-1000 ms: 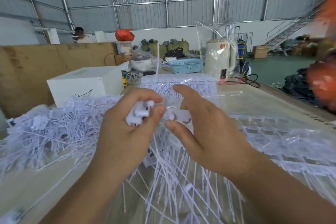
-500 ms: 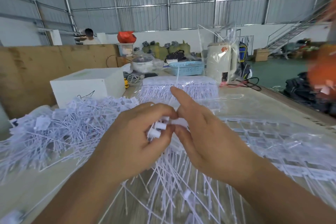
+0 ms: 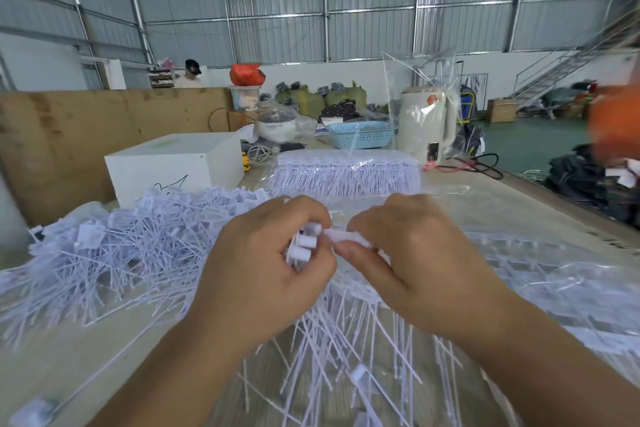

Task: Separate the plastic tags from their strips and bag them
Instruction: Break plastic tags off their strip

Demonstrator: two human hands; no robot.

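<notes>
My left hand (image 3: 263, 274) grips a small bunch of white plastic tags (image 3: 304, 246), their cylindrical heads sticking out between thumb and fingers. My right hand (image 3: 412, 260) pinches a white tag strip (image 3: 343, 236) right beside that bunch, so the two hands almost touch. The tags' long thin tails fan down below both hands (image 3: 346, 340). A big loose pile of separated tags (image 3: 121, 253) lies to the left. A packed bundle of tag strips (image 3: 346, 173) sits behind the hands. Clear plastic bags holding strips (image 3: 554, 274) spread out on the right.
A white box (image 3: 173, 166) stands at the back left against a plywood board (image 3: 69, 135). Behind are a blue basket (image 3: 360, 135), a lidded pot (image 3: 277, 125), a cream kettle in clear plastic (image 3: 427, 121) and cables (image 3: 478, 163). A person (image 3: 189, 74) stands far off.
My hands came together and dropped slightly. My right fingers, straight a second ago, now curl and pinch the strip against the bunch held in my left hand.
</notes>
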